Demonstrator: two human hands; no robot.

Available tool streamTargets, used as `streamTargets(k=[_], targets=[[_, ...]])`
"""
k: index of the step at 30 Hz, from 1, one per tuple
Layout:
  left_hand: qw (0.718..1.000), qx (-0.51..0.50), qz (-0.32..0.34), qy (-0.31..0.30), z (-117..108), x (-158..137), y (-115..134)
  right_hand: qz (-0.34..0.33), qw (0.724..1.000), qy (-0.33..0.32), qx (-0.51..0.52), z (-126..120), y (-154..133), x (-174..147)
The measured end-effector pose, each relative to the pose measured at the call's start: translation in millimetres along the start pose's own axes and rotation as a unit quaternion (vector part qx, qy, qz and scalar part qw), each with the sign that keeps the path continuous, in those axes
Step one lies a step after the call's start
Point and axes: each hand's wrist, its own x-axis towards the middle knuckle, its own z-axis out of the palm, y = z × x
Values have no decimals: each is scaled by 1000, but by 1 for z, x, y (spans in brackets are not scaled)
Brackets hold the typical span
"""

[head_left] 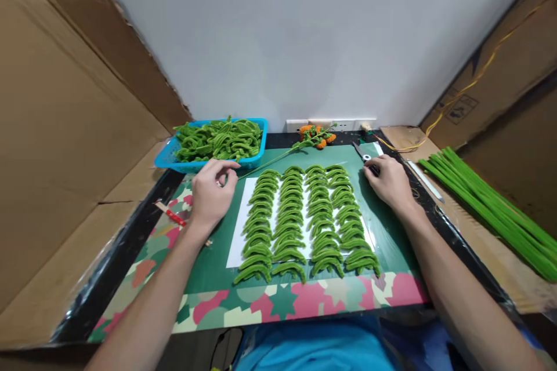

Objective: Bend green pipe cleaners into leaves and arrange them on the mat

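Note:
Rows of curved green fuzzy pipe-cleaner pieces (289, 220) lie in several columns over a white sheet (238, 243) on a green mat. My left hand (213, 190) rests left of the columns, in front of a blue basket (264, 142). Its fingers are curved, with thumb and forefinger slightly apart and nothing visible between them. To the right of the columns, my right hand (389, 181) has its fingers curled over the dark handle of a pair of scissors (360, 152). The blades point away from me; part of the handle is hidden under the fingers.
Green fuzzy pieces (217, 140) fill the basket. An orange-flowered stem (311, 140) lies at the back by wall sockets (343, 125). Long green pipe cleaners (491, 208) and a white strip (425, 181) lie right. A red-wrapped stick (172, 214) lies left. Cardboard walls (65, 98) flank the table.

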Motion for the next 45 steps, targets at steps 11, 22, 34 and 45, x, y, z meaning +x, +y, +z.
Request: streamTargets(k=[11,22,34,45], targets=[[968,-64,39,-239,8,-9,9,-4,1000,5,19,1,-3,1],[961,-67,-2,-268,17,-4,-1,-16,999,-2,42,2,-1,3],[957,-114,-16,-268,30,7,2,-10,996,17,87,4,0,6],[958,-131,-28,-253,30,10,3,-18,994,33,98,4,3,6]])
